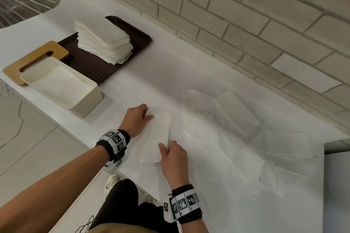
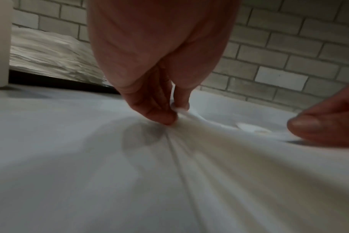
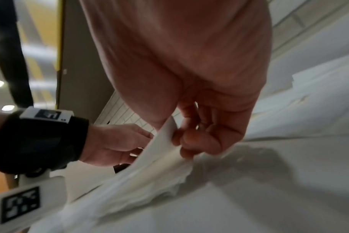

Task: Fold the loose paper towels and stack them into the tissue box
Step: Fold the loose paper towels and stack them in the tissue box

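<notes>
A white paper towel [image 1: 157, 134] lies folded on the white counter between my hands. My left hand [image 1: 139, 117] pinches its far left corner between thumb and fingers [image 2: 175, 113]. My right hand [image 1: 173, 154] pinches the near edge of the same paper towel [image 3: 165, 151] and lifts it a little. The cream tissue box [image 1: 89, 100] stands open to the left with folded towels inside. Loose paper towels [image 1: 233, 138] lie spread over the counter to the right.
A tall stack of folded towels [image 1: 103, 40] sits on a dark brown tray [image 1: 98, 70] behind the box. A wooden lid [image 1: 36, 58] with a slot lies beside the box. A brick wall [image 1: 246, 15] runs along the back. The counter's front edge is under my forearms.
</notes>
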